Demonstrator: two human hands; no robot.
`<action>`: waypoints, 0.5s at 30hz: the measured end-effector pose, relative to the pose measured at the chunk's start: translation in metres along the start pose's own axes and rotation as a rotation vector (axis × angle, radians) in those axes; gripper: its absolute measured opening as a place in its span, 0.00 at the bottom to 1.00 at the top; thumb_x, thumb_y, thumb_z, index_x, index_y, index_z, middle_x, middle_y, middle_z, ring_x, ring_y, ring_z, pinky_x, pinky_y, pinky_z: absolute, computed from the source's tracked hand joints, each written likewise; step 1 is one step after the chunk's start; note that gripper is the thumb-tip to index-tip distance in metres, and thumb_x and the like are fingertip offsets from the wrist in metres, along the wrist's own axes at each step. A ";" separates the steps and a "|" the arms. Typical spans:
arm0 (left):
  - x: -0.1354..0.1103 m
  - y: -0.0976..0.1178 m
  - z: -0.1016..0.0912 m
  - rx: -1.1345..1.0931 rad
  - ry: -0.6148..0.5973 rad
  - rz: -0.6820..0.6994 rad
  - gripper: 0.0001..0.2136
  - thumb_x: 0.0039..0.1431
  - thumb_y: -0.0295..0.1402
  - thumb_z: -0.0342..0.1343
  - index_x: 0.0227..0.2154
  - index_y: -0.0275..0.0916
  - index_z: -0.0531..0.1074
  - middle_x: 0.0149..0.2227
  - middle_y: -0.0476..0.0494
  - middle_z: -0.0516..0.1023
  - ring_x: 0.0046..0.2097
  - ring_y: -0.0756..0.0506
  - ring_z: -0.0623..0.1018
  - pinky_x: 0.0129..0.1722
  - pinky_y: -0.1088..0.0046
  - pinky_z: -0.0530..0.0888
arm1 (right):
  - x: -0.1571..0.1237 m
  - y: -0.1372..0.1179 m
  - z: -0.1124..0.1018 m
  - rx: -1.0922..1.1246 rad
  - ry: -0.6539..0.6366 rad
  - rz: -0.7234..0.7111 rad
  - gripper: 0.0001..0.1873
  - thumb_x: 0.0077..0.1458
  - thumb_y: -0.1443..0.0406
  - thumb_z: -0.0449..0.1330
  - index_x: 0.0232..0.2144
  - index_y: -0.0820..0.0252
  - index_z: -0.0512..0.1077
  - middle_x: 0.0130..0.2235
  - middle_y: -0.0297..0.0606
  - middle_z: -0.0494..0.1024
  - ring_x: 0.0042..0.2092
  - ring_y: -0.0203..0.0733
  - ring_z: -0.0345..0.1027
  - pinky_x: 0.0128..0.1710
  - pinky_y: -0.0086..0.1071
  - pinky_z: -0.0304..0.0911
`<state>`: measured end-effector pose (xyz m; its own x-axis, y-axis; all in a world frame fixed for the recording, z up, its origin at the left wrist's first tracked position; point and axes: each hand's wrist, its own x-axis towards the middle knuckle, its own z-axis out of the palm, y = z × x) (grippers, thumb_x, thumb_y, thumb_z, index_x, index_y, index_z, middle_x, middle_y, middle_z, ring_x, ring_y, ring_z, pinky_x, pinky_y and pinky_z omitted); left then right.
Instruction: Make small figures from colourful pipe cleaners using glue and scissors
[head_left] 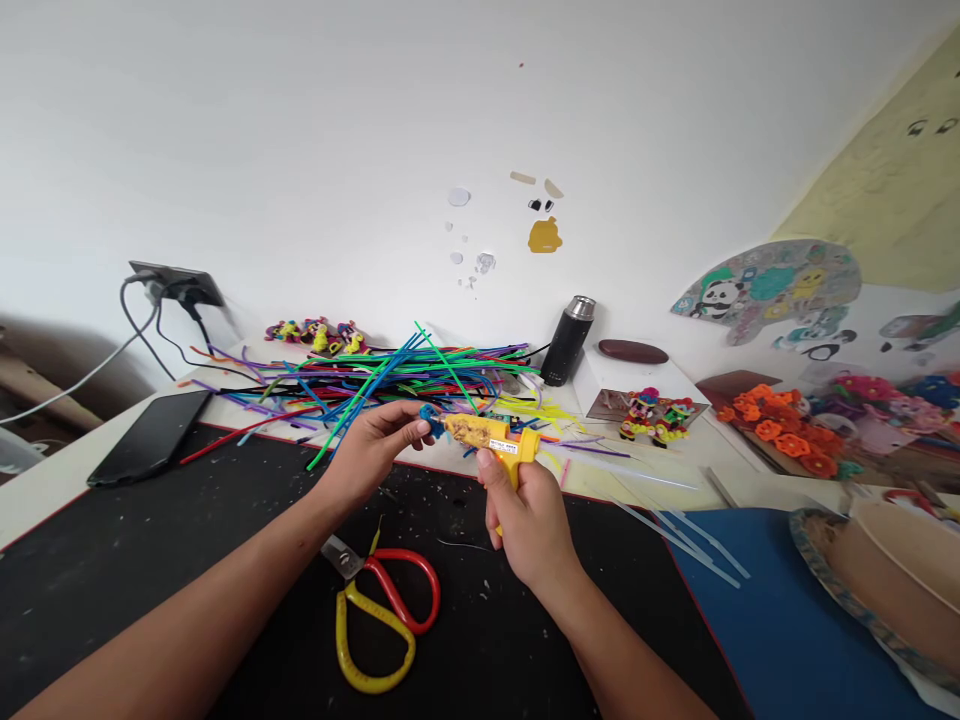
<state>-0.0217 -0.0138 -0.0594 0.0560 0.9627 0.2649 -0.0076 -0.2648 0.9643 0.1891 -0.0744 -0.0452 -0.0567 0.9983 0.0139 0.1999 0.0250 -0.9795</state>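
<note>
My right hand [529,515] is wrapped round the handle of a yellow hot glue gun [480,433], whose nozzle points left. A clear glue stick [585,455] sticks out of its back end. Between the thumb and fingers of my left hand [377,440] is a small blue fuzzy piece [430,417], probably bent pipe cleaner. The nozzle meets or nearly meets this piece; I cannot tell whether they touch. Below the hands, on the black mat [247,560], lie scissors [386,610] with one red and one yellow handle loop.
Behind my hands spreads a heap of coloured pipe cleaners [375,375]. A black thermos [568,340] stands beside a white box [630,375] and small figures [656,415]. Left lies a phone [150,437]; right are loose glue sticks [697,548] and a round basket [847,590].
</note>
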 end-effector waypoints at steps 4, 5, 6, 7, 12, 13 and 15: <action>0.000 -0.002 -0.001 0.006 -0.001 0.008 0.14 0.55 0.46 0.72 0.34 0.39 0.83 0.29 0.45 0.82 0.31 0.45 0.78 0.34 0.68 0.75 | 0.001 0.001 -0.001 -0.009 -0.006 -0.003 0.35 0.61 0.33 0.55 0.24 0.55 0.66 0.14 0.29 0.65 0.15 0.34 0.60 0.16 0.27 0.55; 0.000 -0.002 -0.001 0.006 0.000 0.009 0.14 0.55 0.46 0.72 0.34 0.39 0.83 0.30 0.45 0.82 0.31 0.45 0.78 0.34 0.68 0.75 | 0.001 0.002 -0.001 -0.017 0.001 -0.003 0.35 0.61 0.32 0.55 0.23 0.55 0.65 0.14 0.29 0.65 0.15 0.34 0.60 0.16 0.27 0.56; 0.000 -0.002 -0.001 0.006 -0.001 0.010 0.14 0.55 0.46 0.72 0.34 0.39 0.83 0.30 0.45 0.82 0.31 0.45 0.78 0.34 0.68 0.75 | 0.002 0.001 -0.002 -0.023 0.006 -0.003 0.35 0.61 0.32 0.55 0.22 0.54 0.64 0.14 0.29 0.65 0.15 0.34 0.60 0.17 0.27 0.56; 0.000 -0.002 -0.001 0.007 -0.003 0.011 0.14 0.55 0.46 0.72 0.34 0.39 0.83 0.30 0.45 0.83 0.31 0.44 0.79 0.34 0.68 0.76 | 0.002 0.001 -0.003 -0.027 0.013 -0.002 0.36 0.61 0.32 0.55 0.21 0.54 0.63 0.13 0.29 0.64 0.14 0.34 0.59 0.16 0.27 0.56; -0.001 -0.003 -0.002 0.005 -0.002 0.016 0.14 0.56 0.46 0.71 0.34 0.40 0.83 0.30 0.45 0.82 0.31 0.45 0.78 0.34 0.68 0.75 | 0.002 -0.001 -0.003 -0.024 0.011 0.016 0.36 0.60 0.32 0.55 0.22 0.55 0.64 0.14 0.29 0.65 0.15 0.33 0.60 0.16 0.27 0.55; -0.001 -0.004 -0.003 0.003 0.001 0.015 0.14 0.56 0.46 0.71 0.34 0.40 0.83 0.29 0.45 0.82 0.31 0.45 0.78 0.34 0.68 0.75 | 0.001 -0.001 -0.003 -0.026 0.005 0.018 0.36 0.60 0.32 0.55 0.23 0.55 0.65 0.14 0.29 0.65 0.15 0.34 0.60 0.17 0.27 0.56; 0.000 -0.006 -0.004 0.002 0.005 0.012 0.14 0.56 0.46 0.71 0.34 0.40 0.83 0.29 0.45 0.82 0.31 0.45 0.78 0.35 0.68 0.75 | 0.001 -0.001 -0.002 -0.031 -0.002 0.020 0.35 0.60 0.32 0.55 0.23 0.55 0.66 0.14 0.29 0.65 0.15 0.34 0.61 0.17 0.27 0.56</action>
<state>-0.0253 -0.0125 -0.0652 0.0512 0.9596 0.2767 -0.0063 -0.2767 0.9609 0.1910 -0.0738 -0.0437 -0.0546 0.9985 -0.0058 0.2311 0.0070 -0.9729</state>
